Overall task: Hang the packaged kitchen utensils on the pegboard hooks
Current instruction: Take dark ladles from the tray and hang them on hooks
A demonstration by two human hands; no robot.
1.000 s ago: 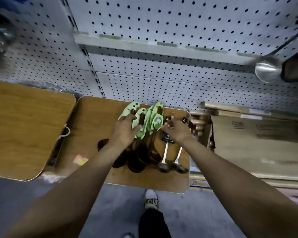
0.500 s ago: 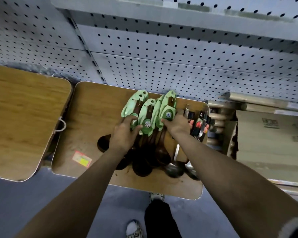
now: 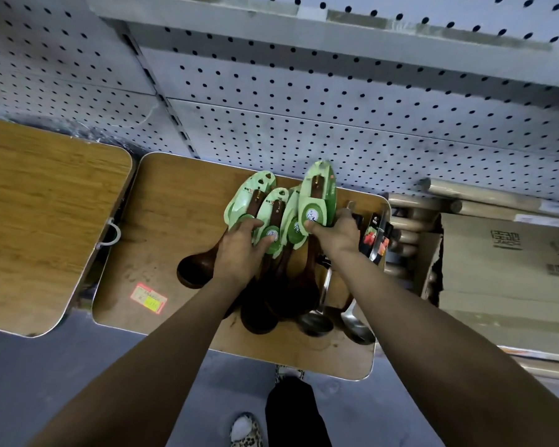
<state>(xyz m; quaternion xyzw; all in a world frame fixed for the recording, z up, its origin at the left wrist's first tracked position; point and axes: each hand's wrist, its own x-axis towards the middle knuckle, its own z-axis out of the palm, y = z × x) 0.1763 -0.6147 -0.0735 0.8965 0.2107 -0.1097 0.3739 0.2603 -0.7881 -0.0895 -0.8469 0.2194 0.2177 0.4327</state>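
Several dark wooden ladles with green card tags (image 3: 273,217) lie on a wooden board (image 3: 171,240) below the grey pegboard (image 3: 336,117). My right hand (image 3: 334,230) pinches the green tag of one ladle (image 3: 317,198) and holds it raised above the rest. My left hand (image 3: 242,240) rests flat on the other green tags, fingers spread. Two steel ladles (image 3: 333,314) with dark tags lie at the right of the pile. No hooks are visible on the pegboard.
A second wooden board (image 3: 36,221) lies at the left. Cardboard boxes (image 3: 510,269) and wooden rolling pins (image 3: 410,227) sit at the right. An orange price sticker (image 3: 149,299) is on the board. My leg and shoe (image 3: 291,411) stand on the grey floor below.
My right hand has moved from the steel ladles to the green-tagged pile and lifted one ladle's tag upward. My left hand stays on the other tags. The camera tilted down.
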